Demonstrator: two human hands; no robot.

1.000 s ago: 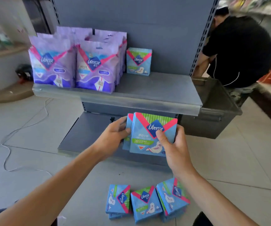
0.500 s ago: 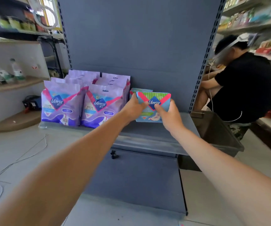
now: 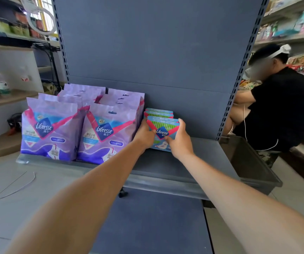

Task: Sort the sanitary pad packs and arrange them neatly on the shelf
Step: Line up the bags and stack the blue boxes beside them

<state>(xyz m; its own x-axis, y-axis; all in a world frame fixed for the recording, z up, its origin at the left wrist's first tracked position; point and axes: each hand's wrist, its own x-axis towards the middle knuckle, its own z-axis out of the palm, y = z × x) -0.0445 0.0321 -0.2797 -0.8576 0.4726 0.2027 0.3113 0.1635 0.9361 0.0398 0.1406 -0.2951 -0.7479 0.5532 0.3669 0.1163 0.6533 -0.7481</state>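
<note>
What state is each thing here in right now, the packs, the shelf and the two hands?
Front blue pack: upright on the shelf, held by both hands.
Blue packs behind: upright, lined up toward the back panel.
Purple packs: upright in two rows, left of the blue ones.
Shelf: bare on its right part.
Left hand: grips the front pack's left edge.
Right hand: grips its right edge.

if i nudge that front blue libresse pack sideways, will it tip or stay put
Probably slides rather than tips: the front blue pack looks boxy and stands flat on the shelf. It seems light, held at its edges by the left hand and right hand. The purple packs should block leftward travel.
</note>
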